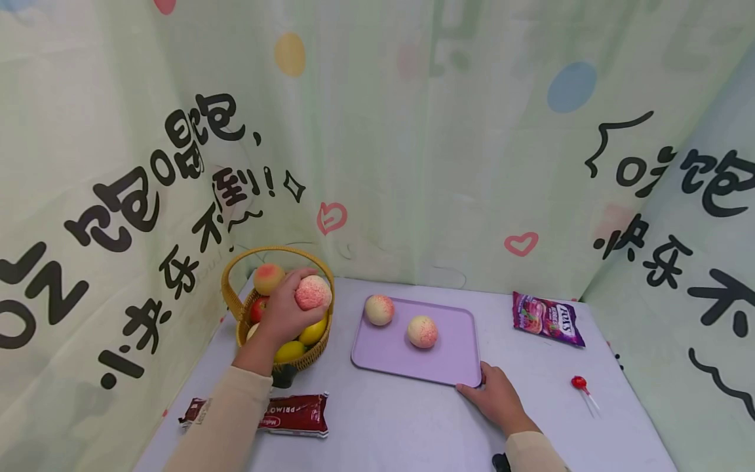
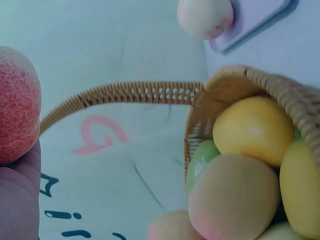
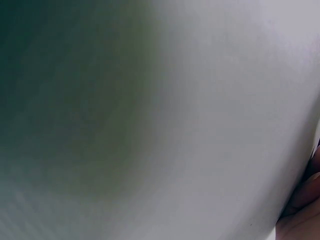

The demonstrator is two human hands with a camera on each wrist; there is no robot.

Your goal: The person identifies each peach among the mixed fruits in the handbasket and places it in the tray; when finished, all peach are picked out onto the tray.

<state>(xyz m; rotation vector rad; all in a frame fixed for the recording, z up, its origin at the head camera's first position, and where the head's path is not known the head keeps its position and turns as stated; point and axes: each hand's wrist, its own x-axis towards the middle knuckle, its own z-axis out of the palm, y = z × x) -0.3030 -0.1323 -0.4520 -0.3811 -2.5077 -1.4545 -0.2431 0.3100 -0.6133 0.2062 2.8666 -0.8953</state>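
A printed curtain (image 1: 377, 137) backs a pale table (image 1: 389, 442). Left hand (image 1: 286, 308): grasps a peach (image 1: 313, 293), located at 2 o'clock from the hand's middle, over the basket (image 1: 318, 349). Tray (image 1: 386, 351): between 3 and 4 o'clock from this hand, bearing two other peaches (image 1: 423, 332). Right hand (image 1: 494, 396): grips the tray's 4 o'clock corner; lollipop (image 1: 579, 382) at 3 o'clock.

Table (image 1: 377, 419): pale, smooth top. Light green curtain (image 1: 377, 164) hangs behind far edge, faint vertical folds; matching side panels run along left and right edges. Large black Chinese lettering (image 1: 230, 187) slants above left edge, more above right. Yellow dot (image 1: 290, 55), blue dot (image 1: 572, 87) higher up. Light soft, even.
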